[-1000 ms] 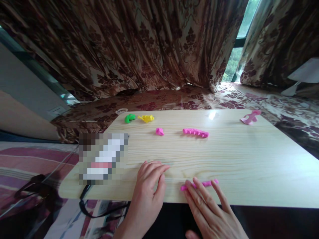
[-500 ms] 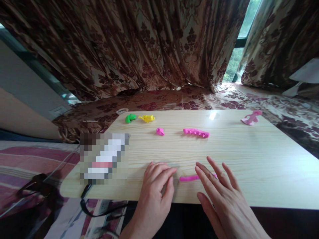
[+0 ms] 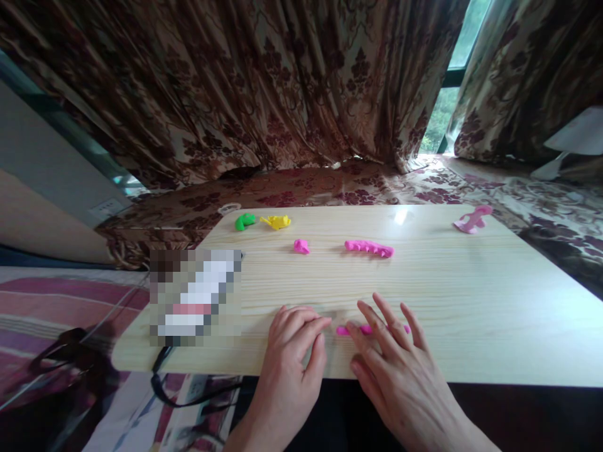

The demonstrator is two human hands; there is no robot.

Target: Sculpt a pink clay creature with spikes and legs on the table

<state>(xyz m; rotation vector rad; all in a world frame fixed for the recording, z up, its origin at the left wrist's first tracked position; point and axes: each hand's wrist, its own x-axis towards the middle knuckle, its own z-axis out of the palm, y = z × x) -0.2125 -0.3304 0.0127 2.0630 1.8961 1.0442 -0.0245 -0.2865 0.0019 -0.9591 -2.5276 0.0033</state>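
On the tabletop [image 3: 292, 282] near its front edge lies a thin roll of pink modelling clay [image 3: 346, 330]. My right hand [image 3: 396, 358] is over this roll with fingers spread and reaching across it; they appear to touch it, and parts of it show between them. My left hand [image 3: 296, 345] rests on the wood to the left of the roll's end. Its fingers are loosely bent, the thumb stands apart from them, and I see nothing in its grasp. Farther back are a thicker pink clay piece [image 3: 369, 248] with small points along one side and a pink clay lump [image 3: 301, 246].
At the back left sit a green clay piece [image 3: 245, 221] and a yellow one [image 3: 276, 221]. A light pink shaped piece [image 3: 475, 220] stands at the back right. A blurred-out object [image 3: 202, 298] with a black cable [image 3: 157, 383] lies at the left edge. Patterned curtains [image 3: 282, 81] hang behind.
My right hand has moved left along the thin pink roll, which has shifted slightly away from me. My left hand has stayed nearly in place.
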